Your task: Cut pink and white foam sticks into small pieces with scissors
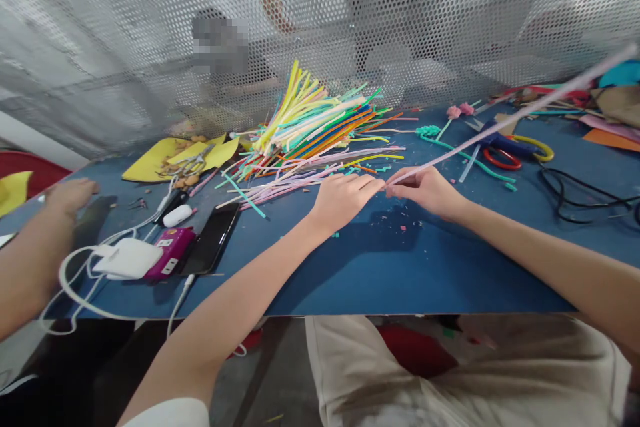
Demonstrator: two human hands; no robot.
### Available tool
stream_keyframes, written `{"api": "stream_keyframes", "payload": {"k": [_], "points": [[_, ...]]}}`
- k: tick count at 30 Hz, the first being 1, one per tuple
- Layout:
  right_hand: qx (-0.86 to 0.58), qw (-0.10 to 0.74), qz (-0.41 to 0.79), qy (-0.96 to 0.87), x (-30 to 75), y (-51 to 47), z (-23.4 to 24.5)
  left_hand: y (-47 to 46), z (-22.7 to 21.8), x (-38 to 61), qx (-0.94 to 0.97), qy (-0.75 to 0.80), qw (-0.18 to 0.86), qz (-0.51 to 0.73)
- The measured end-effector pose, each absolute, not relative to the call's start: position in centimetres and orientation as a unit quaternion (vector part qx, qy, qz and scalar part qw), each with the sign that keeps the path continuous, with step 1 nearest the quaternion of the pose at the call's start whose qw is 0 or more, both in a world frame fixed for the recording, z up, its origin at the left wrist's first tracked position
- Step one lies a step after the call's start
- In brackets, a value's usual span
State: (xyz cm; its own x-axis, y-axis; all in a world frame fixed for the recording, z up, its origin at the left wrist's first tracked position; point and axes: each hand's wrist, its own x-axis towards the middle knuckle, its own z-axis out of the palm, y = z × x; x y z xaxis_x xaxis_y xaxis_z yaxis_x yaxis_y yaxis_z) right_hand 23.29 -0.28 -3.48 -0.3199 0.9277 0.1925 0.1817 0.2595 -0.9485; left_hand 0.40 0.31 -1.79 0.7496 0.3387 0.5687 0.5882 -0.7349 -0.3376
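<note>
A pale pink pipe cleaner [493, 127] slants up and right from my fingers toward the upper right corner. My right hand [434, 193] pinches it near its lower end. Touching it fingertip to fingertip is my left hand [341, 199], also closed on that end; the fingers hide the tip. Just beyond my hands lies a large heap of pipe cleaners [320, 123] in yellow, green, white, blue and orange, with lilac ones [285, 180] loose in front. Small pink and teal clippings [403, 227] are scattered on the blue table [375, 280] below my hands.
At right lie scissors [500, 147], a black cable [575, 197] and a twisted teal piece [429, 131]. Left are a black phone [213, 240], a purple power adapter [173, 250], a white charger [129, 258] and yellow sheets [150, 159]. Another person's arm [37, 250] reaches in. Perforated metal [400, 7] stands behind.
</note>
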Motion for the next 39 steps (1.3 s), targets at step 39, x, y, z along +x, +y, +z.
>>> {"api": "stream_keyframes", "payload": {"k": [39], "points": [[-0.362,0.444,0.152,-0.806,23.4,-0.7,-4.0,0.1,-1.4,0.6,-0.906,-0.306,0.158,-0.247]]}}
